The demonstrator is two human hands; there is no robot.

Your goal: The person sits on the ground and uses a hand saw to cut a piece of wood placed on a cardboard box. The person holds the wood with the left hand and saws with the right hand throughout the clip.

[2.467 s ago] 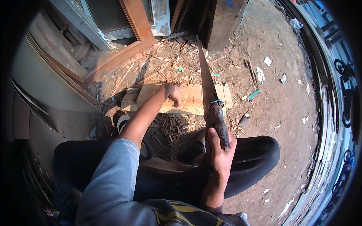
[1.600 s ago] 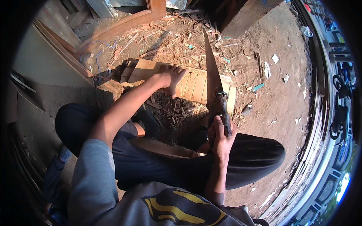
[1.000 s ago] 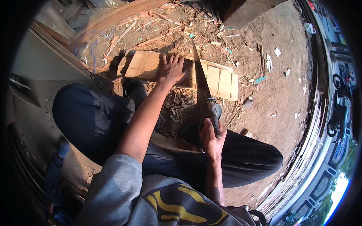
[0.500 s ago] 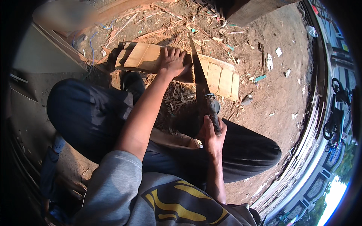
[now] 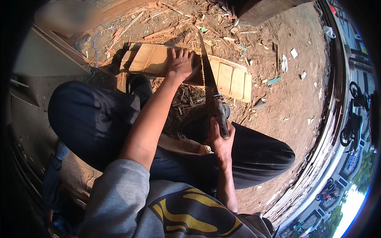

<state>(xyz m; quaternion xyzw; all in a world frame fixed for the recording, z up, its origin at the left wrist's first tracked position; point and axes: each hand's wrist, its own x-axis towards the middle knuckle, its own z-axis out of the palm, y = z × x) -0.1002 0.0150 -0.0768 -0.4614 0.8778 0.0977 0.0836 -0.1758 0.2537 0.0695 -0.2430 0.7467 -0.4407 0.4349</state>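
A pale wooden board [image 5: 227, 77] with lines marked across it lies ahead of my knees. My left hand [image 5: 181, 65] presses flat on its middle, fingers spread, just left of the saw. My right hand [image 5: 221, 139] is wrapped round the dark handle of a handsaw [image 5: 209, 75]. The long blade crosses the board, its tip pointing away from me beyond the far edge. Along the blade's left side a light, rough cut edge shows on the wood. Shadow beside my left hand hides part of the board's surface.
Wood offcuts and splinters [image 5: 158, 35] litter the dirt ground past the board. A thick timber beam [image 5: 264, 10] stands at the far side. Under my legs lies another wood piece [image 5: 178, 146]. Parked motorbikes [image 5: 351, 131] show at the far right.
My right hand and the saw handle have shifted slightly away from me and to the left, the blade sliding along the cut. My left hand stays on the board.
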